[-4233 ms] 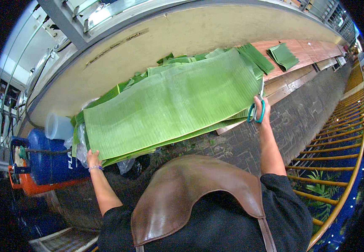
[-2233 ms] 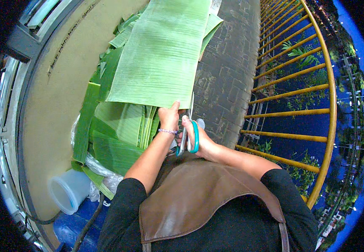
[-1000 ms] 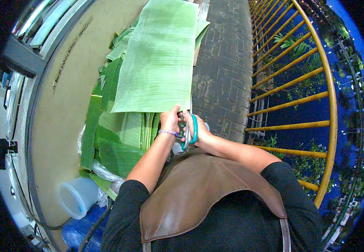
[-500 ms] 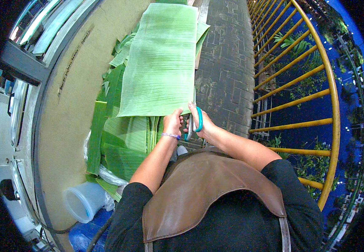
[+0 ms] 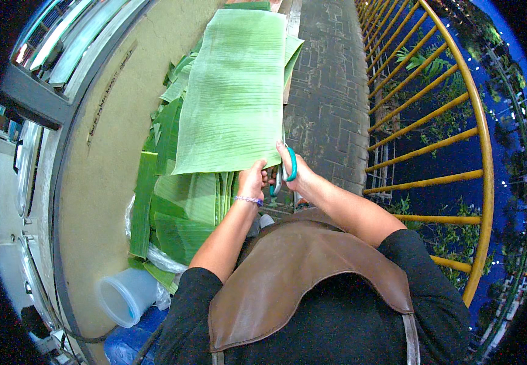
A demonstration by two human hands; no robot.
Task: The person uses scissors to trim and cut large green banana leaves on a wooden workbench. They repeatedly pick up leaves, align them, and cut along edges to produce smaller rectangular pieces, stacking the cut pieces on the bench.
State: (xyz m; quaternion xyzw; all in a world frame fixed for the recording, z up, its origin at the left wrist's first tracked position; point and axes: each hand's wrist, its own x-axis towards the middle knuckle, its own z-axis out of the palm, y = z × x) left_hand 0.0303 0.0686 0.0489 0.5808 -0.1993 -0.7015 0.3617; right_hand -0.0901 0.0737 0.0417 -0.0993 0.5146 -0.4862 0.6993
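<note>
A large pale green sheet of banana leaf (image 5: 233,91) stretches away from me over a pile of other leaves. My left hand (image 5: 252,181) pinches its near edge close to the right corner. Beside it, my right hand (image 5: 292,169) is closed on scissors with teal handles (image 5: 291,164). The blades are mostly hidden at the leaf's right edge, so I cannot tell how far apart they are. Beneath the sheet, darker cut banana leaves (image 5: 184,207) lie stacked.
A yellow metal railing (image 5: 482,140) runs along the right, past a paved brick walkway (image 5: 327,91). On the left rises a beige wall (image 5: 105,182). A translucent plastic tub (image 5: 127,295) lies tilted near a blue object (image 5: 133,337) at the lower left.
The near edge of the leaf sits slightly lower in the picture. My right hand with the scissors has shifted a little; both hands keep their hold.
</note>
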